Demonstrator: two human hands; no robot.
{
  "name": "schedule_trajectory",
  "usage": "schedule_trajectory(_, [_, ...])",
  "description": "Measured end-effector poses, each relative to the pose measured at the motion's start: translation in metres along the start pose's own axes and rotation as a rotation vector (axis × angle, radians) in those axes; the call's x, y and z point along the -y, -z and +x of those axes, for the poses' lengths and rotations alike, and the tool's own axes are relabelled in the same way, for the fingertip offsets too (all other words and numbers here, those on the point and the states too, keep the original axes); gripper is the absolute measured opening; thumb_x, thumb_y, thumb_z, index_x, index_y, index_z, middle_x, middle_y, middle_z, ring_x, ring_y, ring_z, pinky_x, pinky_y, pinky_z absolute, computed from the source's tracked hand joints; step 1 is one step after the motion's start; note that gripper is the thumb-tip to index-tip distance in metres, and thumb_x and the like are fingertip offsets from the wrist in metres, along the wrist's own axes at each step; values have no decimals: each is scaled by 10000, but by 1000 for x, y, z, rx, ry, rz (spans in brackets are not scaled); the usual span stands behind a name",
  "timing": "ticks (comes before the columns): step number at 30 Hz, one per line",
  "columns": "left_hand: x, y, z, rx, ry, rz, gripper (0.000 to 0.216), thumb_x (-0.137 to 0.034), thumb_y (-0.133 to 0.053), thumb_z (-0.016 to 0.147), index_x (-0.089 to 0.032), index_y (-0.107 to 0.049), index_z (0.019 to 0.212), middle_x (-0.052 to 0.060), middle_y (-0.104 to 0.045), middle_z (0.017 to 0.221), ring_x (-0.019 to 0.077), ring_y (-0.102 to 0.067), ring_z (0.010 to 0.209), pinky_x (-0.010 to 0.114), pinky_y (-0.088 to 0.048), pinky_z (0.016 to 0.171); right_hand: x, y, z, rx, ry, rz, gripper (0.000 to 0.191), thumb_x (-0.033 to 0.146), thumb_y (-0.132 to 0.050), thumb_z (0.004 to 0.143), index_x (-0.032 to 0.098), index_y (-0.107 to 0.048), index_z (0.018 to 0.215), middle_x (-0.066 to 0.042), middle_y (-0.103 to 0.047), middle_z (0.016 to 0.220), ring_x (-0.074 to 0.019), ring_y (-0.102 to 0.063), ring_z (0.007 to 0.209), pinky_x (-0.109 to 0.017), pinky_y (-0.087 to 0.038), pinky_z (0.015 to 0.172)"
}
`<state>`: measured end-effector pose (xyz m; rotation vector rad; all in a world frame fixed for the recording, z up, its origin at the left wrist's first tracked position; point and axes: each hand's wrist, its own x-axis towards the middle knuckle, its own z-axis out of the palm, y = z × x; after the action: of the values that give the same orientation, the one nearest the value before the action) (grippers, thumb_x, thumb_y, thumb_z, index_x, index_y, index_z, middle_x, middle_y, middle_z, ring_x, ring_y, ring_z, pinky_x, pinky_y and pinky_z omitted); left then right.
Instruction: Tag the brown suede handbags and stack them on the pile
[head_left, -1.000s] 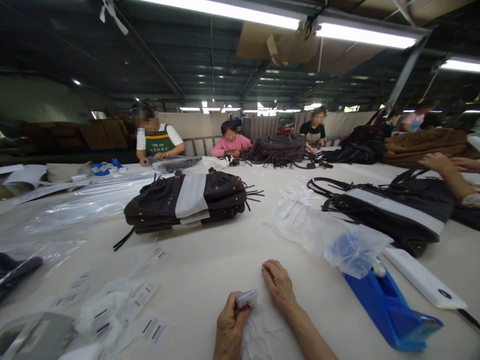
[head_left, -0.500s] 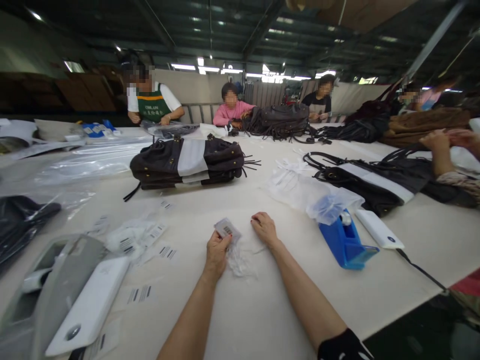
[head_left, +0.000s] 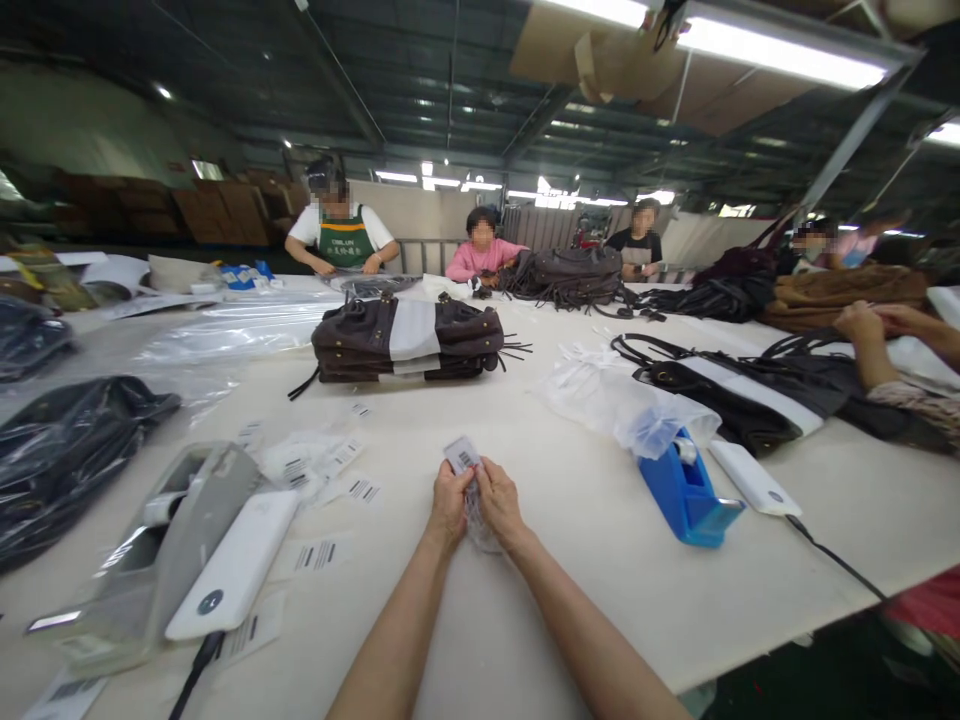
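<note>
We bring both hands together above the pale worktop [head_left: 660,610]. Our left hand [head_left: 448,508] pinches a small white tag [head_left: 462,455] with a barcode between thumb and fingers; crumpled, clear strands [head_left: 480,530] hang below it. Our right hand [head_left: 501,502] meets it at the tag's right edge, though we cannot tell whether its fingers grip. Beyond lies a dark bag [head_left: 360,335] with a white band [head_left: 415,330]. Loose barcode labels [head_left: 365,488] lie to our left, a blue tape dispenser [head_left: 679,500] to our right.

1 head cam, fwd/down across table [head_left: 517,415], L hand [head_left: 450,500] & R hand [head_left: 498,497] nr, low ctr
</note>
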<state>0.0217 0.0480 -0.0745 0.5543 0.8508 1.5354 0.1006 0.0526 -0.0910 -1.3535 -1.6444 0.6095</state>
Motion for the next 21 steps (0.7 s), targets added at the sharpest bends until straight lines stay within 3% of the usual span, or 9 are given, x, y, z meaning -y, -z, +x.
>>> schedule_trajectory(9, [2,-2,-23,-6,-9,3,261,-241,-599,657,-180,-449,861,-40,-558,739,105,-552,688,240,-431,668,12,4,-25,-70,51,-95,270,285,-318,888,196,-537,1018,-65,-591,903,-168,-544,819,-293,-439,737])
schedule_trajectory(16, [9,1,-29,58,-79,124,307,-297,-652,663,-171,-458,864,-23,-541,775,112,-536,731,264,-429,740,14,9,-40,-133,122,-96,287,305,-288,905,170,-539,944,-82,-602,894,-167,-545,818,-289,-434,751])
schedule_trajectory(19, [12,7,-29,132,-101,194,347,-305,-649,680,-162,-499,959,24,-568,892,140,-540,857,285,-415,819,8,23,-37,-139,107,-185,296,327,-285,906,170,-530,961,-72,-605,862,-166,-551,769,-284,-435,711])
schedule_trajectory(21, [13,12,-27,116,-107,194,442,-306,-652,685,-164,-488,1070,59,-566,999,158,-526,957,304,-392,879,6,42,-31,-163,139,-282,301,322,-280,911,163,-529,967,-74,-597,846,-172,-545,754,-286,-429,690])
